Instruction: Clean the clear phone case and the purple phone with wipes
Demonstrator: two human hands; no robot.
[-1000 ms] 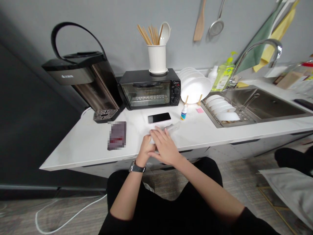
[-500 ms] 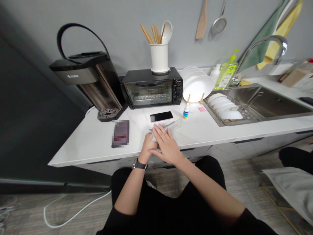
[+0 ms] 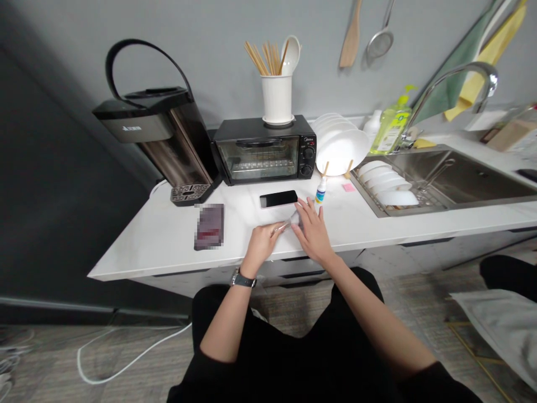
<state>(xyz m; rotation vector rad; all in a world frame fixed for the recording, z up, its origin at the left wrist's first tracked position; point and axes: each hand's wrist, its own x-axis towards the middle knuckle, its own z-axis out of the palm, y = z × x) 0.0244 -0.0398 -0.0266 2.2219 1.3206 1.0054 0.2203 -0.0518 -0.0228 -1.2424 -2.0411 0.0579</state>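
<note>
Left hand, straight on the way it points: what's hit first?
Likely the flat, rectangular, black-screened phone on the white marbled countertop, ahead of the left hand and the crumpled clear plastic it grips; its height above the counter is unclear.

A white utensil holder (image 3: 277, 98) stands on a black toaster oven (image 3: 262, 159) beside racked white plates (image 3: 342, 152).

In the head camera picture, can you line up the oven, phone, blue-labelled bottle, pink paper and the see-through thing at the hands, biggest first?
1. Oven
2. Phone
3. Blue-labelled bottle
4. Pink paper

See-through thing: unsure, it's partly covered.
</note>
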